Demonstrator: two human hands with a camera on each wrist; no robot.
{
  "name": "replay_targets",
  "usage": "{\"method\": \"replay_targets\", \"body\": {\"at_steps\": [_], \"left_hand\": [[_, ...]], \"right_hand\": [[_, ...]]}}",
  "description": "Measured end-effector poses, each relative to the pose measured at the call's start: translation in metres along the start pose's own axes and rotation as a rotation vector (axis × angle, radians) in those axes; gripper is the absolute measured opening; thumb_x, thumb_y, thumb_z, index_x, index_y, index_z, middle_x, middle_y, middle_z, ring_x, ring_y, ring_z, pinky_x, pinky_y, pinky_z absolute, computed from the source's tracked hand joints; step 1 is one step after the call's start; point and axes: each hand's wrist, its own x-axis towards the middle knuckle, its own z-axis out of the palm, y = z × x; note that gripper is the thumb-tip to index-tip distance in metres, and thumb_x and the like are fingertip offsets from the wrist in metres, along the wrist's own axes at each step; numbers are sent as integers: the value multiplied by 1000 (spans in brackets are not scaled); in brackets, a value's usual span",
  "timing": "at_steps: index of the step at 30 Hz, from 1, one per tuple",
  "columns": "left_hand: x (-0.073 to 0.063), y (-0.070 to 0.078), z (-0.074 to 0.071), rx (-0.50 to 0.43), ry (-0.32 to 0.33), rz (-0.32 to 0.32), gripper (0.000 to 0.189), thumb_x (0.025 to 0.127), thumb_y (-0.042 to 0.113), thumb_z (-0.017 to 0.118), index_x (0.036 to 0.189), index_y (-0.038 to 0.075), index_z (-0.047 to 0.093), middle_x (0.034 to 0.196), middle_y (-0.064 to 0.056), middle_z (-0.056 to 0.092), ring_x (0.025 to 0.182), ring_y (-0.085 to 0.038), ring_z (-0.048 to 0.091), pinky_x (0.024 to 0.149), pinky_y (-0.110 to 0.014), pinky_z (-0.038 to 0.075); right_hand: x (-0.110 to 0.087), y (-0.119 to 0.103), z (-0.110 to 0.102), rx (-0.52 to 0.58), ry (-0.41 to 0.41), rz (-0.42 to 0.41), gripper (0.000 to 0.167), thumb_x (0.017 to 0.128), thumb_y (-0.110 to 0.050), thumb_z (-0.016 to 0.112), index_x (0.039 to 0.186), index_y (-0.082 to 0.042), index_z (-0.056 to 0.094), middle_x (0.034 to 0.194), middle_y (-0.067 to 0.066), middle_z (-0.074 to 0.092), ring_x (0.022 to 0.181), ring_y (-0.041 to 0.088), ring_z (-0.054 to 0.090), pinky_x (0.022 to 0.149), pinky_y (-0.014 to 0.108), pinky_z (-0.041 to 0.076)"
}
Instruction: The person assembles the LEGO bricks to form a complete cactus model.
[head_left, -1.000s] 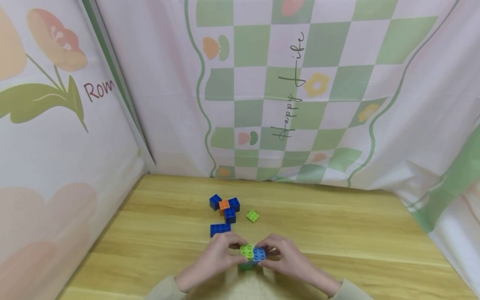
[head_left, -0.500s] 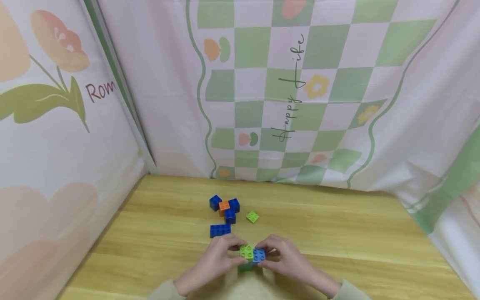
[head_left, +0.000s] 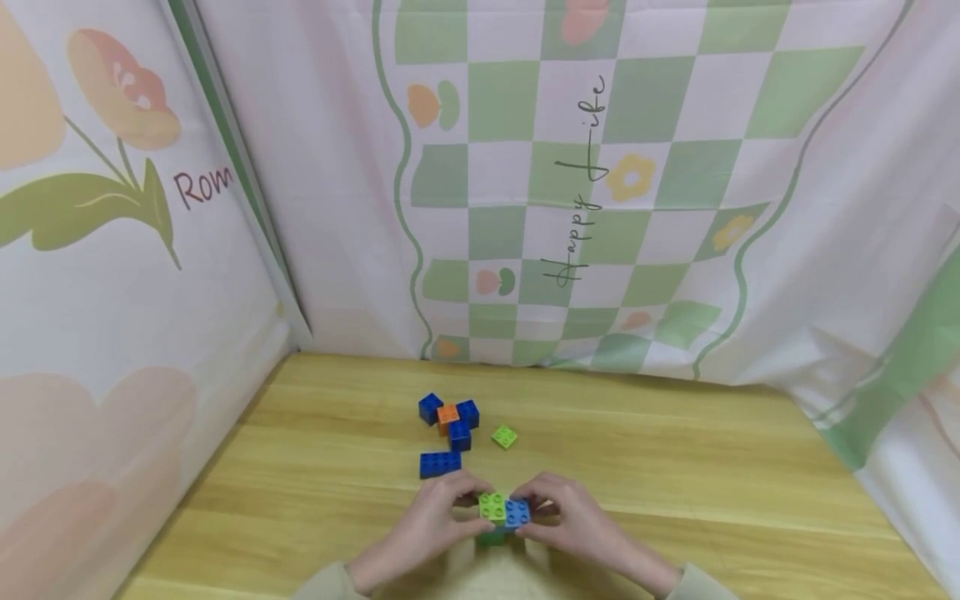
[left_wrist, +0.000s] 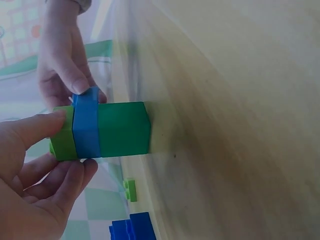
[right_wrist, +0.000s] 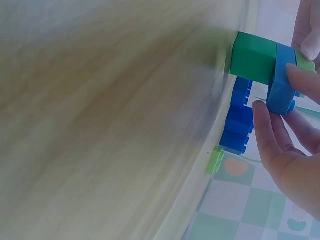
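Between the hands, near the front of the table, stands a small stack of toy building bricks. Its base is a dark green brick (left_wrist: 125,129) upright on the wood. A thinner blue brick (right_wrist: 281,80) lies across it and overhangs to the right. On the left part of the blue one sits a lime green brick (head_left: 492,506). My left hand (head_left: 435,512) pinches the lime brick between thumb and fingers. From the other side, my right hand (head_left: 573,521) pinches the overhanging end of the blue brick. Whether the bricks are fully pressed together cannot be told.
Beyond the left hand lies a long dark blue brick (head_left: 440,464). Farther back, small dark blue bricks (head_left: 460,436) cluster around an orange brick (head_left: 447,417). A flat lime brick (head_left: 505,437) lies to their right. Printed curtains (head_left: 360,250) enclose the wooden table (head_left: 675,467).
Both hands hold the stack in the same grip and place. Only the head view has tilted very slightly.
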Motion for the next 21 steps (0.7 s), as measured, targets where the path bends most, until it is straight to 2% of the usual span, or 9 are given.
{"method": "replay_targets", "body": {"at_steps": [5,8,14,18,21], "left_hand": [[0,-3,1,-6,-13,-9,38,82,22,80,116,9,69,110,-2,71,94,0,64,82,-14,56],[0,-5,0,4,-15,6,40,82,23,80,117,7,69,111,-3,71,95,-3,65,83,-16,57],[-3,-9,-8,43,-4,82,46,82,33,80,117,6,68,111,-6,70,99,-19,67,86,-24,59],[-4,-11,-18,16,14,67,48,83,35,79,118,5,67,112,-10,70,102,-26,67,89,-29,59],[-3,-13,-24,31,44,62,44,83,30,79,118,5,68,112,-13,70,102,-29,67,90,-31,60]], "right_hand": [[0,2,1,-1,2,-5,31,83,-20,78,111,-8,68,103,6,68,89,5,66,78,16,59],[0,3,1,1,5,-9,31,83,-20,78,110,-8,68,102,6,68,89,5,66,77,16,59],[0,3,2,0,9,-8,30,83,-21,79,109,-8,69,101,6,68,88,5,66,77,15,59],[0,3,1,-9,13,1,31,83,-21,79,109,-8,69,102,6,68,88,6,66,76,15,59],[0,4,1,-14,18,-8,31,83,-21,79,109,-7,69,101,6,69,88,7,67,76,16,59]]}}
